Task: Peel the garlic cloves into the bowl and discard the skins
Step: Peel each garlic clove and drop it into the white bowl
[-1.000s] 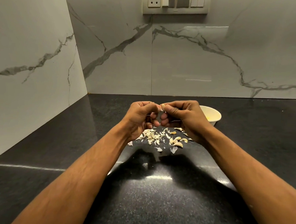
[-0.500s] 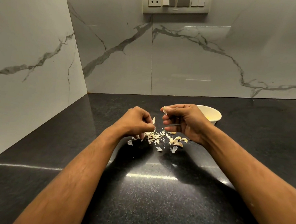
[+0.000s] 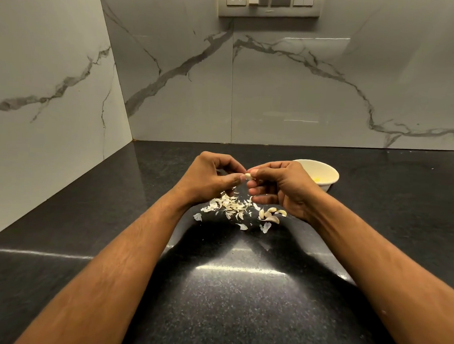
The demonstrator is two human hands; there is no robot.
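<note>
A garlic clove (image 3: 248, 176) is pinched between two hands above a dark counter (image 3: 229, 303), at the centre of the frame.

The clove is gripped by the curled fingertips of the left hand (image 3: 212, 179) and the right hand (image 3: 280, 186). Skins (image 3: 229, 207) are scattered just below the hands, with unpeeled cloves (image 3: 269, 215) to their right. A white bowl (image 3: 325, 174) is seen behind the right hand.
</note>
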